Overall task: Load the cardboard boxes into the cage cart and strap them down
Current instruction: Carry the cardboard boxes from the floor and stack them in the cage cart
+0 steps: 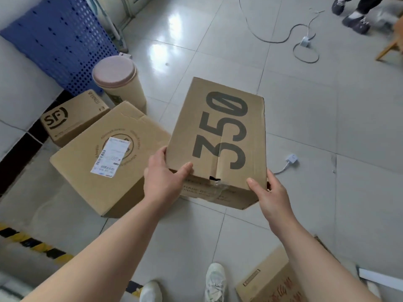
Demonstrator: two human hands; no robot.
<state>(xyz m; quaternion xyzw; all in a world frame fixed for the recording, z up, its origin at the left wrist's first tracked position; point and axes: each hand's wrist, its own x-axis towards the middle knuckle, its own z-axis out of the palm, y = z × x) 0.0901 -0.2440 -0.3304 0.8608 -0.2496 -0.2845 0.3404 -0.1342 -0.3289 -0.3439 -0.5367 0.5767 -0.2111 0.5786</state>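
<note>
The left hand [162,179] and right hand [267,192] are clamped on the near corners of the cardboard box marked 350 [218,136], thumbs on top, fingers wrapped under the edges, holding it above the tiled floor [305,105]. No cage cart or strap shows, so loading looks barely begun: the labelled box [104,162] and the SF box [72,118] wait on the floor beside it. The held box is creased down its lid, with torn tape at the near seam.

A tan bin with a pink lid [117,81] is standing on the grey tiled floor [305,118], just beside a blue perforated panel [58,40]. A dark cable [272,38] is looping across the tiles toward a white plug block [304,42]. Another white adapter [292,159] is lying nearer. Someone's dark shoes [355,22] are showing top right.
</note>
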